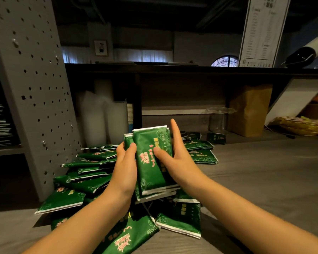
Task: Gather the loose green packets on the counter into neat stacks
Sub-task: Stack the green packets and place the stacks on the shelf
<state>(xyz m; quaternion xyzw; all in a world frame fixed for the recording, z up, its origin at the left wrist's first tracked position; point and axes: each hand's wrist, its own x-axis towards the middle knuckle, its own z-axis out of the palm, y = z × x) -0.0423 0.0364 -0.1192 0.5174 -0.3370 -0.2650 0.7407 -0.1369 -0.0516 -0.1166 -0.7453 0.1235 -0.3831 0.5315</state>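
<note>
Standing over a grey wood-grain counter (264, 180), spreading from 3 to 9 o'clock. Facing a grey perforated panel (31, 88), rising at 10 o'clock. Looking down on a pile of loose green packets (88, 182), lying over each other without order from 9 o'clock round to 6 o'clock, partly under the forearms. Seeing also a small flat stack of green packets (200, 153) on the counter at 3 o'clock of the hands, and a brown paper bag (250, 110) standing upright farther back at 2 o'clock, well apart from the pile.

Holding a bundle of green packets (151, 162) at the centre, nearly upright, over the pile; not being able to tell whether its lower edge is touching the pile. Gripping its 9 o'clock edge with the left hand (125, 167), fingers curled behind, thumb on the printed face. Pressing its 3 o'clock edge with the right hand (178, 158), fingers straight and together, pointing to 12 o'clock, thumb lying flat on the face.
</note>
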